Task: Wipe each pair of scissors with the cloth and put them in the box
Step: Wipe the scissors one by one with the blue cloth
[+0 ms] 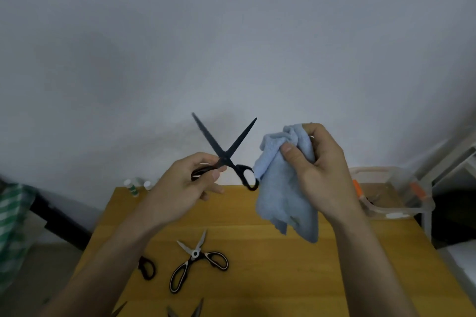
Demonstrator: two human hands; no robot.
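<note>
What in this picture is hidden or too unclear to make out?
Head view only:
- Box contents: blurred behind the cloudy wall, and the right hand covers its near corner.
- Small scissors: blades hidden under the left forearm.
- Blade tips at the bottom: cut off by the picture edge.
- Little bottles: too small and blurred to read.
- Black scissors: one handle buried in the left hand.

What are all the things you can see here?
black scissors: 1, all black, blades open, held up in the air
cloth: 1, light blue, hanging above the table
kitchen scissors: 1, black and white handles, lying open on the table
other scissors: at least 3 partly seen, one black handle, near front edge
box: 1, clear with orange clips, table's far right
small bottles: about 3, white and green, table's far left
table: 1, yellow-brown wood
left hand: holds black scissors
right hand: grips cloth
</note>
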